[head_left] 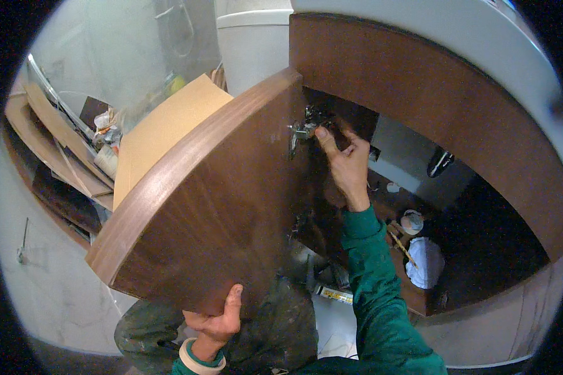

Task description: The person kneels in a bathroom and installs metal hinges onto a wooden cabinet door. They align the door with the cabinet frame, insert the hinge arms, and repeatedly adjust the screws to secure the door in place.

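A curved brown wooden cabinet door stands swung out from a matching curved cabinet. My left hand grips the door's bottom edge, its thumb on the inner face. Around that wrist sits a beige ring like a tape roll. Near the door's upper inner edge is a metal hinge. My right hand reaches into the cabinet opening with thumb and fingers bent at this hinge; the fingertips are partly hidden in the dark. A second hinge low on the door is hard to make out.
Inside the cabinet lie a white cloth, a thin wooden stick and a small round tub. Below is a tube. Cardboard and boards lean at left, and a white bin stands behind the door.
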The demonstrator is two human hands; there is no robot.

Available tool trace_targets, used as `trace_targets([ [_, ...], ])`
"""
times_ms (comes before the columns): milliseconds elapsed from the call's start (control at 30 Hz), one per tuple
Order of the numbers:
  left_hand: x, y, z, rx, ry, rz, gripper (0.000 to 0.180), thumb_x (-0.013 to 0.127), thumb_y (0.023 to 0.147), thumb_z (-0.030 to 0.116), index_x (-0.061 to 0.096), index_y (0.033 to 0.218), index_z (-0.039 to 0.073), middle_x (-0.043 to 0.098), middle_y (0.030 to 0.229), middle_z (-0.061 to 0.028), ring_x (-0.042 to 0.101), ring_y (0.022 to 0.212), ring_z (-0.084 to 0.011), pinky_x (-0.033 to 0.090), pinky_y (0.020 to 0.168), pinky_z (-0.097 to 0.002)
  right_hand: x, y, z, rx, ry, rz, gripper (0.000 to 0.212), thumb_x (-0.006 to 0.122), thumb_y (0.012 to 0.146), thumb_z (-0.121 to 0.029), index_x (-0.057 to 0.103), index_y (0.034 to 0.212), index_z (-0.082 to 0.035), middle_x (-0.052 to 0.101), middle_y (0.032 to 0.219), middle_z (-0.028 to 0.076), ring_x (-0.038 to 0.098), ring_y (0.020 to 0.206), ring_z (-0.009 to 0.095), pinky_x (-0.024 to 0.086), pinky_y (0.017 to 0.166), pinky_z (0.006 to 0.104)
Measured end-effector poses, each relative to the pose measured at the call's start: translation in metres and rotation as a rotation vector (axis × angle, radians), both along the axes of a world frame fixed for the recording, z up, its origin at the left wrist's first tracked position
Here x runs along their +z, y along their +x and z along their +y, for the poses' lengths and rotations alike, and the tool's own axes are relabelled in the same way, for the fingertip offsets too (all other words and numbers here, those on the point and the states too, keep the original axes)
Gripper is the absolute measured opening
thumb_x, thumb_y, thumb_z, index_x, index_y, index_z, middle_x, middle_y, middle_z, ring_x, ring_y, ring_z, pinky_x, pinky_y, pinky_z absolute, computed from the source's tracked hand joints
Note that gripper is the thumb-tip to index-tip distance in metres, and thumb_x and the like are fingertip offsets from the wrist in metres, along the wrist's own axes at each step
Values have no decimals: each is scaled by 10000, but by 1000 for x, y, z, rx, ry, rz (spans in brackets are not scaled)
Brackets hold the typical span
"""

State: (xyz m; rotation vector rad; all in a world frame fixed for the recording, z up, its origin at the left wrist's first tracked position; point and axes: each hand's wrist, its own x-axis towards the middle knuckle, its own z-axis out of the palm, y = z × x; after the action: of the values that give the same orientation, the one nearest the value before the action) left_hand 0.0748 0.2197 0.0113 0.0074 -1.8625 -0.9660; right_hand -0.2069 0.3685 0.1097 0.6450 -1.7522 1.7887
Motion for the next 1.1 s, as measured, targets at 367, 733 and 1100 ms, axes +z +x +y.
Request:
trace_targets([
  [367,3,0,0,-69,25,-9,499,703,693,-123,530,1149,-20,634,1022,-133,618,875,-222,524,782,-353,8,5,4,-30,141,-139,540,740,794,-340,618,1109,82,484,564,-47,301,476,27,251,411,246],
  [733,7,-3,0,-50,-25,33,548,719,684,-113,510,1181,-14,620,1068,-145,614,903,-238,517,820,-375,8,1,7,-20,144,-138,442,747,789,-348,665,978,43,522,599,-48,316,491,30,269,431,251],
  [1100,28,5,36,297,-514,-417,194,743,753,190,672,859,44,667,799,-105,640,735,-262,510,723,-352,6,-2,1,66,-1,-58,353,755,787,-288,681,967,7,653,773,-10,433,564,32,353,497,220],
])
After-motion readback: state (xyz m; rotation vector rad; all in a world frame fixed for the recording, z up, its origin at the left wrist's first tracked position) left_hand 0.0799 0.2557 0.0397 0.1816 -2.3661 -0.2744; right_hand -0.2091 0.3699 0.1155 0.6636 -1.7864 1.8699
